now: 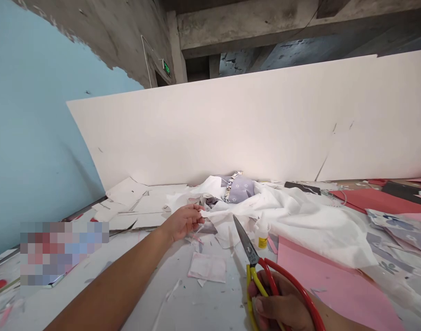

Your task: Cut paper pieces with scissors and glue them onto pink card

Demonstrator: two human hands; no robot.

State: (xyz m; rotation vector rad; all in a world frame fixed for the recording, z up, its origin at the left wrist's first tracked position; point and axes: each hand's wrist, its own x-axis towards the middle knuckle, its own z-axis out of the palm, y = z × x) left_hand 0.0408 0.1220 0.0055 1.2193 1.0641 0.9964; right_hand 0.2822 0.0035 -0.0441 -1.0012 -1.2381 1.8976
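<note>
My left hand (187, 222) reaches to the middle of the table, its fingers pinched on the edge of a crumpled white cloth (300, 211). In my right hand (282, 303), at the lower right, is a pair of scissors (247, 241) with one red and one yellow handle. Their blades look closed and point up toward the cloth, a little apart from my left hand. A small white glue bottle (262, 235) with a yellow label stands just beyond the blades. Between my hands lies a small pale pink square (207, 267).
Pink sheet (331, 280) lies at the right, with red sheet (379, 201) and printed fabric pieces (400, 225) beyond it. Purple patterned fabric (241, 189) rests on the cloth. White card pieces (128, 197) lie back left. A white board (252, 124) stands behind the table.
</note>
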